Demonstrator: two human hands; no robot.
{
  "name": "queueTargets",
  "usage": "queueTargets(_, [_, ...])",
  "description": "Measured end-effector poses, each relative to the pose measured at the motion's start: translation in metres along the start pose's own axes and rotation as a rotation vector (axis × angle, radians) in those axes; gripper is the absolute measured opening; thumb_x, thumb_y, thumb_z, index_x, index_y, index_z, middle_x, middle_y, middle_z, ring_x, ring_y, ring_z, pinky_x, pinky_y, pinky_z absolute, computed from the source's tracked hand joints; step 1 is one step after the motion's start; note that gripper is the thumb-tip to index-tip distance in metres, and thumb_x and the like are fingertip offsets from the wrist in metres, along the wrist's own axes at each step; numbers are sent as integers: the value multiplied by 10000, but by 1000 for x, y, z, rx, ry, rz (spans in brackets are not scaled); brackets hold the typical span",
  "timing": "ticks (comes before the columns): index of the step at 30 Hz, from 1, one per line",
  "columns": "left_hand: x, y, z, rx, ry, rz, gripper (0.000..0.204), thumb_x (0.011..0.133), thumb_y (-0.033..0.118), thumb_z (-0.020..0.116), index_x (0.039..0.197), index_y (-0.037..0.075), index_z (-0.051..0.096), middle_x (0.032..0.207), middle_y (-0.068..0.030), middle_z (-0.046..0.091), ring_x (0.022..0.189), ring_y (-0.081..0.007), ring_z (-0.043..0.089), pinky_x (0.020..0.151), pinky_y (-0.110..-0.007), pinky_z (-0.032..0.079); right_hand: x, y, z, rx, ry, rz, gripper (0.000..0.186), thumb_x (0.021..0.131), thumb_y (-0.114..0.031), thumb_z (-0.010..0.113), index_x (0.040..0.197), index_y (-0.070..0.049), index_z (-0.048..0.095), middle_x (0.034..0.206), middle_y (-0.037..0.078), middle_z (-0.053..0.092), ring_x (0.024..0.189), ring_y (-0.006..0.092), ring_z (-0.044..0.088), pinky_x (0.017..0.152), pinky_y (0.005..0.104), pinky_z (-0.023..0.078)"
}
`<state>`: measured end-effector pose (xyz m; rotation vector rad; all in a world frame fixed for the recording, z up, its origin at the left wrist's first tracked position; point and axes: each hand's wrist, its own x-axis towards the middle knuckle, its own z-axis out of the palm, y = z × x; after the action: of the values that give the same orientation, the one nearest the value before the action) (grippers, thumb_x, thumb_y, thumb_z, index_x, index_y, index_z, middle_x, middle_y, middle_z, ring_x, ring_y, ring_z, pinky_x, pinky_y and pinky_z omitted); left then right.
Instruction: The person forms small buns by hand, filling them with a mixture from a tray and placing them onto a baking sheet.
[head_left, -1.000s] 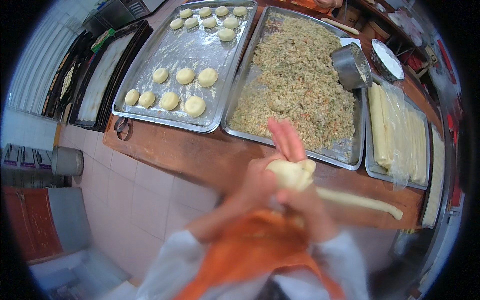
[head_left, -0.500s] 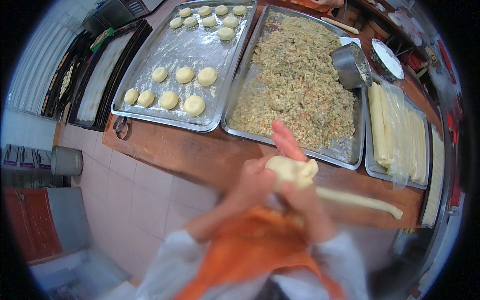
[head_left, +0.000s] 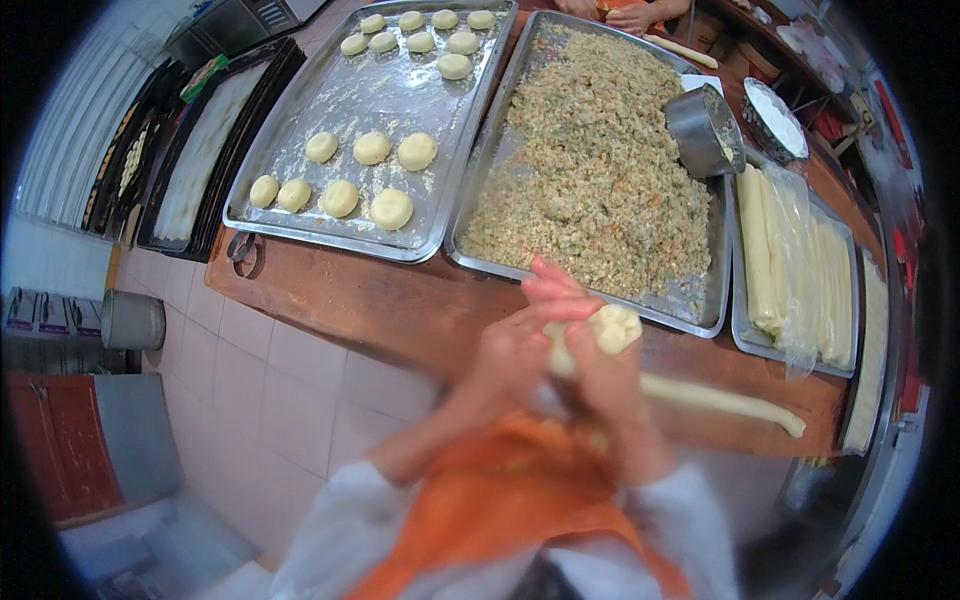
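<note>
In front of my apron, over the table's near edge, a pale filled dough ball with a gathered, pinched top is cupped between both palms. My left hand closes round its left side. Against its right side presses my right hand, the thumb near the pinched top. Some fingers overlap behind the dough, so part of the grip is hidden. Just right of my hands a long thin dough rope lies on the wooden table. Beyond them is a metal tray heaped with crumbly, speckled filling.
At left, a floured tray bears several round dough cakes; a metal ring lies by its corner. A metal pot leans in the filling. Dough logs under plastic and a flour bowl stand right. A co-worker's hands are opposite.
The dough ball has turned and sits slightly higher between my hands, its pinched top now rounder. My fingers have folded further over it. A co-worker's hands have come into view at the far edge.
</note>
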<state>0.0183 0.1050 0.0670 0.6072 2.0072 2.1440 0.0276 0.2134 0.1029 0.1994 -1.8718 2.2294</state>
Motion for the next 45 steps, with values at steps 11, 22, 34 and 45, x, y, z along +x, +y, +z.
queueTargets(11, [-16,-16,-5,-60,-85,-297,381,805,194,545,1121,-9,481,1049,-75,506,983,-166,489,791,-290,425,2,2,-6,240,3,179,402,927,-261,341,788,0,613,1030,177,595,1171,273,420,1025,413,234])
queueTargets(22, [-19,-9,-2,-13,-70,-61,572,786,280,637,1204,-29,399,1155,-100,469,1081,-172,448,902,-294,366,2,3,-3,329,-43,246,367,925,-216,323,921,33,593,1049,173,587,1169,281,420,1024,395,244])
queueTargets(34, [-28,-14,-4,-158,-12,-246,533,861,466,462,1109,-7,459,1013,-60,532,901,-128,529,772,-257,432,-4,17,-9,337,-127,267,279,902,-142,398,1049,28,563,1270,119,447,1134,200,458,969,311,326])
queueTargets(45, [-7,13,-10,-549,128,-429,462,929,305,352,1257,-21,355,1051,-94,533,767,-157,558,572,-266,468,4,4,-28,-199,-59,169,305,808,-21,550,1112,-11,527,1173,75,490,898,112,534,784,228,442])
